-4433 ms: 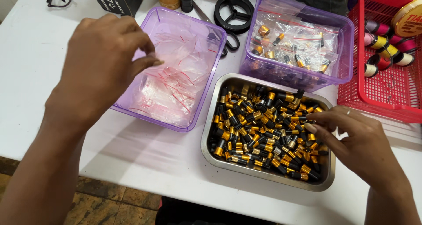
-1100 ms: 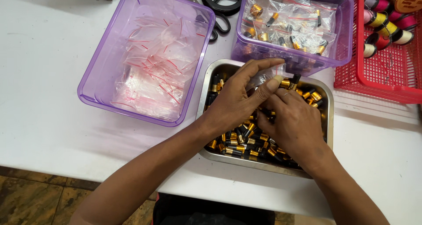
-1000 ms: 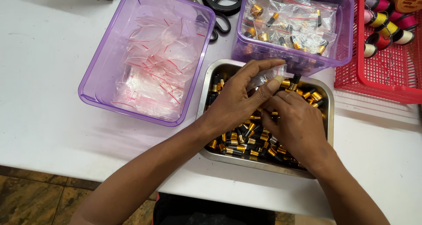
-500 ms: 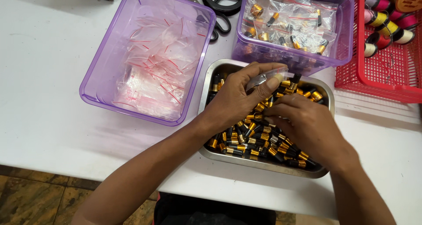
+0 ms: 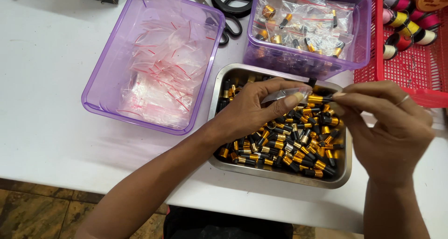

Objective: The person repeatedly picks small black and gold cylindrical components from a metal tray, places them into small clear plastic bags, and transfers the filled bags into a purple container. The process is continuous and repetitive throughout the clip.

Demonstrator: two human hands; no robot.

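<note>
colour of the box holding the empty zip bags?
Translucent purple box, head view.

Hands cover much of a metal tray (image 5: 280, 173) of small black-and-gold parts (image 5: 298, 150).
The left hand (image 5: 254, 110) hides the tray's middle-left contents; the clear bag (image 5: 284, 95) it pinches is blurred. The red basket (image 5: 406, 66), at far right, runs off the frame. Scissors (image 5: 228, 26) lie partly hidden behind the left purple bin (image 5: 116, 80).
</note>
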